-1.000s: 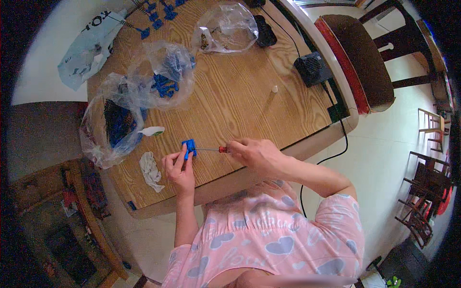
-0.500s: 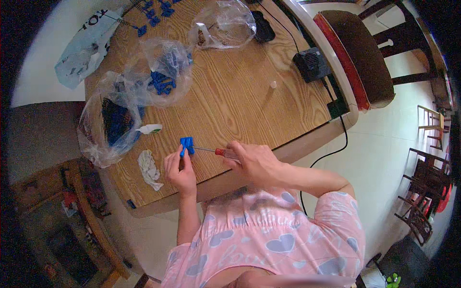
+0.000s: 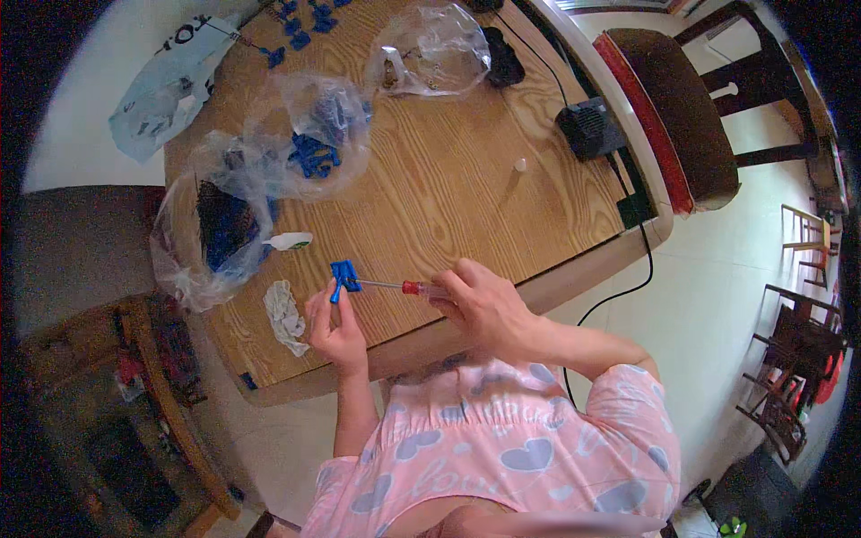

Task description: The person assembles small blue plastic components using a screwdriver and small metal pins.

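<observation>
Between the thumb and fingers of my left hand (image 3: 337,334) is a small blue plastic part (image 3: 343,276), held up above the near edge of the table. My right hand (image 3: 484,305) is closed round the clear red handle of a screwdriver (image 3: 414,288). Its thin metal shaft points left, and the tip meets the right side of the blue part; whether a screw sits there is too small to tell. Left of my left hand lies a crumpled white cloth or glove (image 3: 285,316). A small white squeeze bottle (image 3: 290,240) rests just beyond it.
An open clear bag (image 3: 175,242) holds dark bristly pieces and blue parts; another bag (image 3: 269,108) holds blue parts. Farther back are loose blue parts (image 3: 299,40) and a third clear bag (image 3: 430,54). A black speaker-like box (image 3: 589,128) and a small white cap (image 3: 520,165) are right.
The blue part has turned slightly and shifted a little left in my left hand. My right hand remains on the screwdriver, its fingers slightly shifted. The whole view has moved slightly.
</observation>
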`<state>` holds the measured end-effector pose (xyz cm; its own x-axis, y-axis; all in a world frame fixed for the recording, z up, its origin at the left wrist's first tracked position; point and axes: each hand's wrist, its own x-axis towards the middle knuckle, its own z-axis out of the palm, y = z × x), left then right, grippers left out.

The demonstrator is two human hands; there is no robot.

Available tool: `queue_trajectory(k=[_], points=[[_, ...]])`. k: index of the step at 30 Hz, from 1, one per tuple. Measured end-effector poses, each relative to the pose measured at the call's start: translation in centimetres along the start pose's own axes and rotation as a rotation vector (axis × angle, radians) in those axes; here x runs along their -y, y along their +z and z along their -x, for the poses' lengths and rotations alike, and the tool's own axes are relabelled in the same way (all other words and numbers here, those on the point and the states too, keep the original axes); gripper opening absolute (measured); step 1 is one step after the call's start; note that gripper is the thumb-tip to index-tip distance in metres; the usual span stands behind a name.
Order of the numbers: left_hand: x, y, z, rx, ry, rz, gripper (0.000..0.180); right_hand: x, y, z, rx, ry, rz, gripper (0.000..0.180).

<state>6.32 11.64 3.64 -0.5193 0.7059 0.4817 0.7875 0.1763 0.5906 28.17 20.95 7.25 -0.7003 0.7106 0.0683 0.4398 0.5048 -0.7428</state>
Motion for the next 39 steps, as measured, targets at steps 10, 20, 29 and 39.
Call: queue_trajectory(k=[10,20,29,39], points=[[-0.8,-1.4,-0.3,-0.024,0.02,-0.004,0.021,1.5,-0.2,0.2,-0.041,-0.003,-0.029,0.026],[-1.1,-2.1,-0.5,-0.053,0.062,0.025,0.026,1.8,0.0,0.2,-0.005,0.024,-0.069,0.024],[-2.3,-3.1,-1.4,-0.077,0.214,-0.059,0.031,1.7,-0.6,0.6,0.091,0.141,-0.353,0.02],[-2.5,-4.0,-1.3,-0.089,0.227,-0.02,0.035,1.9,-0.1,0.8,0.159,0.191,-0.443,0.017]])
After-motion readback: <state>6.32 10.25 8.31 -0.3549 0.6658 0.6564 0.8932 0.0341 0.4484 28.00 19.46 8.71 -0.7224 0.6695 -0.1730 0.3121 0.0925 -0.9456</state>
